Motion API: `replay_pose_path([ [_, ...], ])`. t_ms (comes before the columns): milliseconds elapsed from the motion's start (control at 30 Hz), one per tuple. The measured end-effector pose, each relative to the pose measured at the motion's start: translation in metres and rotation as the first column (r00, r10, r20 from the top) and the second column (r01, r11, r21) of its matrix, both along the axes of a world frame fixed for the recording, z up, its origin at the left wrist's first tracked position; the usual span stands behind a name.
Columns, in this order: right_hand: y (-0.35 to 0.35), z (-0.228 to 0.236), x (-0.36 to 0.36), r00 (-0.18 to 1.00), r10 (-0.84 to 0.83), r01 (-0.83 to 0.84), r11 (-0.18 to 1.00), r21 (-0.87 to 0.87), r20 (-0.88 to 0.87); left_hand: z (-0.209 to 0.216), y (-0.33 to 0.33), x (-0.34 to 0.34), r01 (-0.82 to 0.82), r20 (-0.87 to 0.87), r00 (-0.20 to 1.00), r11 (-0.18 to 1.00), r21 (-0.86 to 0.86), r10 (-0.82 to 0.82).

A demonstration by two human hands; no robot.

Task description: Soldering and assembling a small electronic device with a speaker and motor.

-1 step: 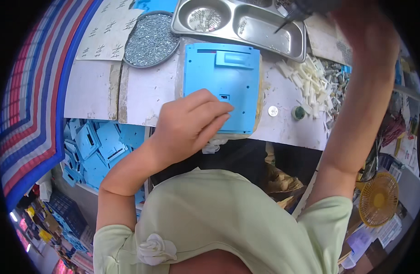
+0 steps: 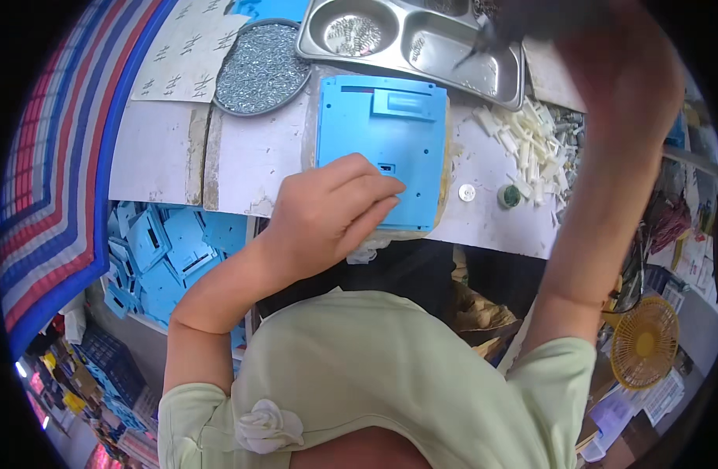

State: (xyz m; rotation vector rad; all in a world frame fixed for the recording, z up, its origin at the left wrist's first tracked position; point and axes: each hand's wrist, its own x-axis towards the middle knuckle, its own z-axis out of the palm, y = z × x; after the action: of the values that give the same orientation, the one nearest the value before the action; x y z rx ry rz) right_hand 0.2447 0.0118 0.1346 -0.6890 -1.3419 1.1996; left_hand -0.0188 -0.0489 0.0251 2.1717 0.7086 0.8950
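A light-blue plastic panel [image 2: 375,141] lies on the bench in front of me, with a raised rectangular part near its far edge and a small slot in the middle. My left hand [image 2: 332,207] rests over its near left part, fingers bent and pressed together. Whatever may be between those fingertips is hidden. Up at the far right, my right hand [image 2: 628,74] grips a dark power screwdriver [image 2: 523,23], blurred by motion. Its thin bit points down and left over a steel compartment tray [image 2: 406,80], apart from the panel.
Small metal screws fill a round dish [image 2: 261,70] at the far left. White plastic pieces [image 2: 531,144] are heaped at right, near a small metal disc [image 2: 467,192] and a green-topped round piece [image 2: 509,195]. More blue panels [image 2: 167,250] are piled below left. A yellow fan [image 2: 644,342] stands lower right.
The screwdriver's bit has shifted a little left and nearer. My right forearm has swung slightly left, while my left hand stays over the panel.
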Motion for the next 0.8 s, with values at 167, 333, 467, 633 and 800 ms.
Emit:
replay_pose_path([
  [167, -0.070, -0.021, -0.046, 0.990, 0.081, -0.083, 0.996, -0.014, -0.114, -0.010, 0.006, 0.003, 0.013, 0.045, 0.999, 1.000, 0.001, -0.013],
  [333, -0.081, -0.021, -0.066, 0.999, 0.035, -0.036, 0.999, -0.035, -0.042, -0.009, 0.006, -0.004, -0.018, 0.052, 0.998, 1.000, 0.007, 0.018],
  [467, -0.078, -0.026, -0.078, 0.999, -0.004, 0.002, 0.999, -0.039, -0.045, -0.012, 0.007, -0.010, -0.026, 0.006, 1.000, 0.999, 0.047, 0.026],
  [633, -0.074, -0.037, -0.085, 0.992, 0.008, -0.007, 1.000, 0.006, -0.126, -0.011, 0.027, -0.026, -0.056, 0.011, 0.998, 0.996, 0.075, 0.055],
  [800, -0.063, -0.041, -0.076, 0.988, -0.131, 0.130, 0.991, -0.018, -0.076, -0.040, 0.120, -0.076, -0.363, -0.397, 0.715, 0.791, 0.493, 0.575],
])
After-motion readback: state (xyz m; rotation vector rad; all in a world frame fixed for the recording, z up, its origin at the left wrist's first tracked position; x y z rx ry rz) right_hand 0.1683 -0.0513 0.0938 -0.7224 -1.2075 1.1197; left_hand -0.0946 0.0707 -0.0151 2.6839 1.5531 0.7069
